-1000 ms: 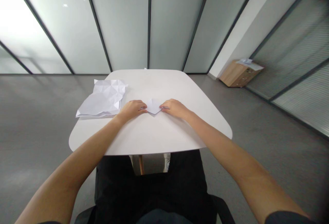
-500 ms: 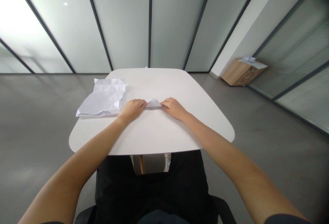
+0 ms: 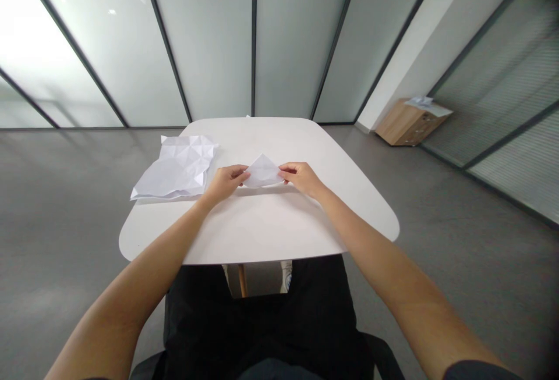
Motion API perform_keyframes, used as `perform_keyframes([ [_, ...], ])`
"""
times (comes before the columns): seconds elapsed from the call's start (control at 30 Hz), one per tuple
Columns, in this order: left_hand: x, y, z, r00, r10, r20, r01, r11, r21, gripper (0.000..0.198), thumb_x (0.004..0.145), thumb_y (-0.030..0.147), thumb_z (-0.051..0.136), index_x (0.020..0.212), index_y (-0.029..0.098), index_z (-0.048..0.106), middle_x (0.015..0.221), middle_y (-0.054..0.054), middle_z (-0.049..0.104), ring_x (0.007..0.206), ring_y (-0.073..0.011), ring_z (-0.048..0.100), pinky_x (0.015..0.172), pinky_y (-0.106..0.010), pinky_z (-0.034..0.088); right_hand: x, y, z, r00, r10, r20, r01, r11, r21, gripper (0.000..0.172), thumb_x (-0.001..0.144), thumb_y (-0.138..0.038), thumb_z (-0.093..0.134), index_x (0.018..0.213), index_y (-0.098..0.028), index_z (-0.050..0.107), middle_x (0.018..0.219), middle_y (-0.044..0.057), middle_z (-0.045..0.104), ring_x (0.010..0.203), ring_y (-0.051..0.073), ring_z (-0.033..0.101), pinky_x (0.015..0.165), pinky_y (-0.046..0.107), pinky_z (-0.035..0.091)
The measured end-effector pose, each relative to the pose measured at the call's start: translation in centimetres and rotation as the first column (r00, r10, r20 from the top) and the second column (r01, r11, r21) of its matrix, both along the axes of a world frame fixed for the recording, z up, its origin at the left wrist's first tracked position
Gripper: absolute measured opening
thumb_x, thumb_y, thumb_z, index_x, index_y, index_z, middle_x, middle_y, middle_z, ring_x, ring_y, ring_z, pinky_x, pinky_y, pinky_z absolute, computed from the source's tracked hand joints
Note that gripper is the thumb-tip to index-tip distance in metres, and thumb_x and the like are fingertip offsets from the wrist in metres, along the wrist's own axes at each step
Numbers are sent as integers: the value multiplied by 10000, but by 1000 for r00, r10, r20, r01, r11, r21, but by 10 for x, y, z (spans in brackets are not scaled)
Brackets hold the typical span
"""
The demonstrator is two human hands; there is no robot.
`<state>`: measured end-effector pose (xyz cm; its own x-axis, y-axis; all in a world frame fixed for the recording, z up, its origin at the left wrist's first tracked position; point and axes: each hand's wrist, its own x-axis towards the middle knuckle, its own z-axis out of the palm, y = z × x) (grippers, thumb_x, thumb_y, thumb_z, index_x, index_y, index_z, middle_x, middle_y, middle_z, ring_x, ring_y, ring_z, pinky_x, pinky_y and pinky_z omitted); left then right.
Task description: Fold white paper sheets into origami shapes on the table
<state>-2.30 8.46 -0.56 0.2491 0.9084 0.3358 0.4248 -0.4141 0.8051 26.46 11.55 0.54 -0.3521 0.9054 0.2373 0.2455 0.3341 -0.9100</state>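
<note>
Between my hands is a small folded sheet of white paper (image 3: 262,171), its pointed corner facing away from me. My left hand (image 3: 227,181) pinches its left end between thumb and fingers. At the opposite end, my right hand (image 3: 300,176) pinches the paper in the same way. The folded paper is tilted a little and casts a shadow on the white table (image 3: 262,228) just below it. Parts of both ends are hidden under my fingers.
Left of my left hand lies a stack of creased white paper (image 3: 174,167), reaching the table's left edge. A wooden cabinet (image 3: 410,124) with papers on top stands on the floor at the far right. Frosted glass panels (image 3: 218,36) run behind the table.
The folded paper now shows more of its face, its point reaching farther up. Both hands have turned and hold the ends with thumbs and fingertips. The paper stack has not moved.
</note>
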Motion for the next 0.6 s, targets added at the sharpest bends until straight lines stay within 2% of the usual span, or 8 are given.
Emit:
perform_keyframes([
  [0.13,0,1,4,986,-25,163,45,992,-119,554,889,600,684,1214,160,772,1037,-83,787,826,-178,688,721,-269,571,1,-2,5,990,27,-139,-43,993,-114,384,742,-451,855,993,-162,834,873,57,791,645,134,652,659,284,588],
  [0.3,-1,-2,5,982,-49,184,91,969,-229,562,872,585,710,1255,178,769,1106,-87,784,916,-194,700,819,-303,588,3,2,1,987,25,-156,-51,985,-166,409,706,-444,906,997,-164,843,864,63,801,643,135,673,663,283,620],
  [0.47,-9,0,0,982,-175,77,190,942,-275,519,898,486,670,1324,197,741,1220,-70,773,1086,-252,711,991,-365,557,6,7,-11,994,28,-107,-51,973,-223,284,717,-324,897,955,-178,841,915,56,819,753,161,732,749,278,640],
  [0.6,-15,3,-1,971,-190,-147,167,974,-156,419,919,379,607,1280,241,771,1228,-31,781,1121,-261,717,1054,-378,522,7,11,-19,998,27,-50,-39,968,-246,207,749,-254,861,942,-184,837,861,49,819,740,179,746,754,308,645],
])
